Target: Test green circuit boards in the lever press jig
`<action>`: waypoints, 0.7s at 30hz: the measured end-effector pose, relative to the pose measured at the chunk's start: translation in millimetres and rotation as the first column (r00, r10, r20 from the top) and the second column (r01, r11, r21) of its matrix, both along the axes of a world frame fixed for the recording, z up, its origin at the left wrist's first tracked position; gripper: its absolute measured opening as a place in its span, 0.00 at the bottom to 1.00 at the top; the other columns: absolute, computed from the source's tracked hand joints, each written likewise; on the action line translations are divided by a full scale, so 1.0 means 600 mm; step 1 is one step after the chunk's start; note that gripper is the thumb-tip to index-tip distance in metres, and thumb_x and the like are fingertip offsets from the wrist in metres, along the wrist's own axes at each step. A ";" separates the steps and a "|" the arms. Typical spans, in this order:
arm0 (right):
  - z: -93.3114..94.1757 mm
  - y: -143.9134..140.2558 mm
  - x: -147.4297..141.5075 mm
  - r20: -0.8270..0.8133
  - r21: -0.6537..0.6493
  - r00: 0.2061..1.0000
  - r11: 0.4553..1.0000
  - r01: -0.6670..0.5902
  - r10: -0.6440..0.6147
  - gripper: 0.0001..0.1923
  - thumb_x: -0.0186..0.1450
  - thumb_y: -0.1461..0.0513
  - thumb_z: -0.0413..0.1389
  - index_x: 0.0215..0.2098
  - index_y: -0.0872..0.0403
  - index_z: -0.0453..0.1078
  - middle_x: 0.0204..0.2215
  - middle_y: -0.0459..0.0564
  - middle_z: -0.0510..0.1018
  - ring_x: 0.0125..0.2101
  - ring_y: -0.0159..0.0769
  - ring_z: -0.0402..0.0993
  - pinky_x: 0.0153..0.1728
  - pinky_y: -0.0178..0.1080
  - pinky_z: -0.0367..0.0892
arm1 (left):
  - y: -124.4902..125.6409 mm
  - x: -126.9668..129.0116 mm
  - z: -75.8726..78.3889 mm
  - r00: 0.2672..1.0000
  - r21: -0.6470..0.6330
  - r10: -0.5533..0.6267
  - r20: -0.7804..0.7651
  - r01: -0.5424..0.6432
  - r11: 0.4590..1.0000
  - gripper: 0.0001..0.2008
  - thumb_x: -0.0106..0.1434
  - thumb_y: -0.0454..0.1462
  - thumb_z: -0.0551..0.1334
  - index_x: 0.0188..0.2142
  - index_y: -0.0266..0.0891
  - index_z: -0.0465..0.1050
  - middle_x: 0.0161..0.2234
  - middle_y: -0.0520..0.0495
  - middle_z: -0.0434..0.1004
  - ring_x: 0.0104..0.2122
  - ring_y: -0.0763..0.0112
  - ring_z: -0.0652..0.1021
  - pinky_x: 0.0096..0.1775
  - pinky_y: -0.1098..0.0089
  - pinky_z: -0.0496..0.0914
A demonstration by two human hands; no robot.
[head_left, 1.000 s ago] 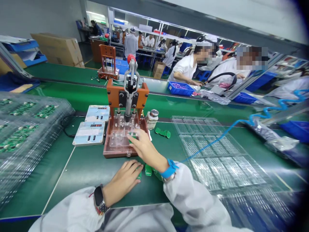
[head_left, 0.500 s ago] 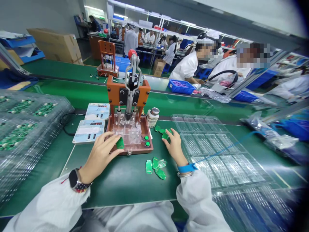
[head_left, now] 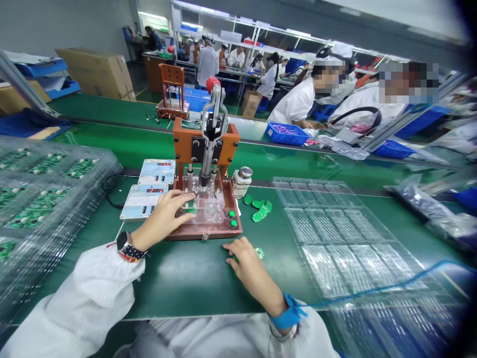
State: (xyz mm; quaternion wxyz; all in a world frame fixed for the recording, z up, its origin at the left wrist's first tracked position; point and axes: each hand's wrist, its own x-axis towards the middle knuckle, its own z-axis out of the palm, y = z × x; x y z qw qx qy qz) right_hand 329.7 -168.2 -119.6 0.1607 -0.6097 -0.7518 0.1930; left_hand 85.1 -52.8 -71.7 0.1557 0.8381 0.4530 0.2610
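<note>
My left hand [head_left: 169, 214] is at the left side of the clear plate of a press fixture [head_left: 205, 231] with an orange frame and a lever. Its thumb and fingers close on a green circuit board [head_left: 191, 205] at the plate. My right hand [head_left: 248, 263] is over a small group of circuit boards on the table, fingers bent and thumb apart from the forefinger. It covers most of them; the edge of one board [head_left: 260, 253] shows beside it. More green circuit boards [head_left: 262, 211] lie right of the fixture.
Two meters with red digits [head_left: 143, 201] stand left of the fixture, and a white bottle [head_left: 242, 182] behind its right side. Clear trays [head_left: 328, 223] lie at right; stacked trays with boards [head_left: 48, 199] fill the left. A blue cord [head_left: 372, 288] trails from my right wrist.
My right hand has left the boards beside the bottle and come down over the nearer group. My left hand has brought its board to the clear plate. The view has shifted slightly.
</note>
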 end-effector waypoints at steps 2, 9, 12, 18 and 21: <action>0.009 0.003 0.003 -0.004 -0.030 1.000 0.999 -0.026 0.026 0.19 0.58 0.72 0.57 0.47 0.55 0.71 0.38 0.52 0.75 0.41 0.43 0.66 0.44 0.44 0.66 | 0.006 -0.002 0.004 0.999 -0.036 -0.047 -0.004 0.047 0.998 0.21 0.63 0.44 0.61 0.54 0.44 0.67 0.52 0.44 0.68 0.54 0.56 0.65 0.55 0.55 0.61; 0.036 0.003 0.020 0.151 -0.162 0.988 0.987 -0.019 0.043 0.23 0.55 0.70 0.63 0.49 0.54 0.71 0.42 0.54 0.73 0.44 0.48 0.65 0.43 0.49 0.63 | 0.008 -0.007 0.010 0.992 -0.055 -0.128 0.002 0.128 0.990 0.19 0.64 0.44 0.60 0.53 0.44 0.67 0.52 0.45 0.70 0.54 0.57 0.65 0.55 0.54 0.60; 0.036 0.006 0.025 0.084 -0.179 0.996 0.984 -0.007 0.022 0.21 0.55 0.71 0.61 0.47 0.54 0.71 0.40 0.53 0.74 0.44 0.47 0.65 0.44 0.48 0.62 | 0.006 -0.007 0.012 0.990 -0.016 -0.139 -0.010 0.139 0.990 0.18 0.64 0.44 0.60 0.53 0.43 0.67 0.51 0.45 0.71 0.54 0.57 0.64 0.55 0.54 0.60; 0.053 0.013 0.030 -0.482 -0.274 0.872 0.960 -0.056 -0.087 0.09 0.56 0.67 0.59 0.37 0.54 0.75 0.28 0.46 0.71 0.27 0.29 0.65 0.29 0.34 0.62 | 0.004 -0.001 0.010 0.994 0.058 -0.110 -0.008 0.110 0.992 0.18 0.63 0.44 0.61 0.50 0.41 0.70 0.45 0.44 0.68 0.47 0.59 0.68 0.49 0.58 0.63; 0.074 0.025 0.017 -0.755 -0.279 0.614 0.960 0.015 -0.229 0.11 0.55 0.59 0.62 0.35 0.55 0.73 0.25 0.45 0.71 0.24 0.27 0.66 0.24 0.31 0.61 | 0.002 0.006 0.006 0.999 0.085 -0.032 -0.018 0.033 0.996 0.19 0.61 0.47 0.63 0.48 0.40 0.72 0.40 0.45 0.66 0.43 0.59 0.68 0.46 0.60 0.64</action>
